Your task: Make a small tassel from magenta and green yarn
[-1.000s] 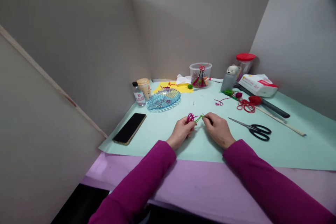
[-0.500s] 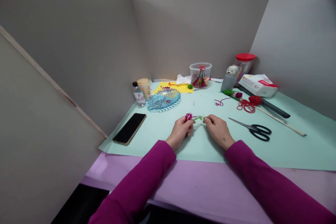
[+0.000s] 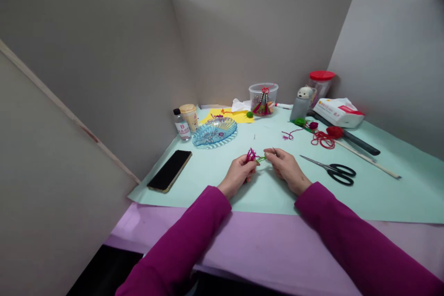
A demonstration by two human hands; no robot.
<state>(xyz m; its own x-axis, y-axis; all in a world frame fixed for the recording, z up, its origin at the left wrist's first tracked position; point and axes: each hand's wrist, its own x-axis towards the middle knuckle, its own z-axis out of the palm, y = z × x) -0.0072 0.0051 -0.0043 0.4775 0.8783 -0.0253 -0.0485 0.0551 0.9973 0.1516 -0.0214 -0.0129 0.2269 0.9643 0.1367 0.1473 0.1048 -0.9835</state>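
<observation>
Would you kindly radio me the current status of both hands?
Left hand pinching magenta yarn. Right hand closed on green yarn. Scissors lying to the right, clear of both hands.

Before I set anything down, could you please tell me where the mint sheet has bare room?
The mint sheet is bare between the phone and left hand, and right of the scissors, nearer than the pale stick. It's crowded back right, around the red yarn and tissue pack, and back left, by the blue dish.

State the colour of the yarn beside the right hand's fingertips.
Green; the yarn shows best in the head view, the only view given.
</observation>
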